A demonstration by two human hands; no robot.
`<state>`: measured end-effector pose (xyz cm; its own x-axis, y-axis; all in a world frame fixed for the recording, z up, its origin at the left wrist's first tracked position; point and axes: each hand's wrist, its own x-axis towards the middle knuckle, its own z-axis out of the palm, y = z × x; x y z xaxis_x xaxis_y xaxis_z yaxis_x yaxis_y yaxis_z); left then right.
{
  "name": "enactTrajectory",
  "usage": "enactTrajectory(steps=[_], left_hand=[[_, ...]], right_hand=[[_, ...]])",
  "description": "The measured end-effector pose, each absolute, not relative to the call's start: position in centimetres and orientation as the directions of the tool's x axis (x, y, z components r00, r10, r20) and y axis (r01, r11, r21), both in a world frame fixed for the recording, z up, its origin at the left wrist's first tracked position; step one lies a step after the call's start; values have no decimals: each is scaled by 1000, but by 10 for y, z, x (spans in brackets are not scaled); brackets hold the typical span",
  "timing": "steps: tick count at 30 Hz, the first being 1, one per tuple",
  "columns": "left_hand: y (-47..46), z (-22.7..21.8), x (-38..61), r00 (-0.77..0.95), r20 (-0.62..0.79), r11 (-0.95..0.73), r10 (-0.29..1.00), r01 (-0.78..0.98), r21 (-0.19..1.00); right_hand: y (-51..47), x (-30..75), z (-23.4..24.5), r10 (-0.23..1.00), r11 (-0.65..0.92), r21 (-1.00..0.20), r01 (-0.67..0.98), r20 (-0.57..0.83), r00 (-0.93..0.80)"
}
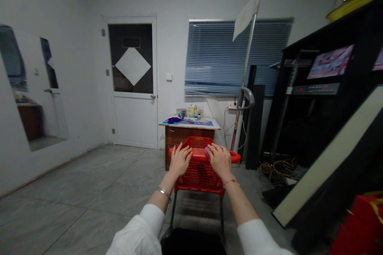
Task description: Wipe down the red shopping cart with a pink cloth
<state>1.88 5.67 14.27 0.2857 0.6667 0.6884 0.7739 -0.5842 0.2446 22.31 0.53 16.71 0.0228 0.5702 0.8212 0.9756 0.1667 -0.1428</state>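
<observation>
A red plastic chair (200, 175) with a lattice back stands in front of me on the grey tiled floor. My left hand (180, 160) lies flat on the top edge of the chair's back, fingers spread. My right hand (220, 159) rests on the same edge further right, and a small pink cloth (207, 152) shows under its fingers. Both wrists wear thin bracelets, and white sleeves cover my forearms.
A wooden desk (189, 132) with bottles and papers stands behind the chair, under a window blind (215, 57). A white door (133, 83) is at the back left. A black shelf unit (326, 103), cables on the floor and a leaning pole (243, 83) crowd the right.
</observation>
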Motion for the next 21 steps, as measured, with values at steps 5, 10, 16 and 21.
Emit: enactTrajectory(steps=[5, 10, 16, 21], left_hand=[[55, 144, 18, 296, 684, -581, 667, 781, 228], [59, 142, 14, 322, 689, -594, 650, 780, 196], [57, 142, 16, 324, 702, -588, 635, 792, 167], [53, 142, 20, 317, 719, -580, 618, 801, 145]], right_hand=[[2, 189, 170, 549, 205, -83, 975, 835, -45], [1, 207, 170, 575, 265, -64, 962, 812, -104], [4, 256, 168, 613, 164, -165, 973, 790, 31], [4, 217, 169, 616, 149, -140, 979, 788, 19]])
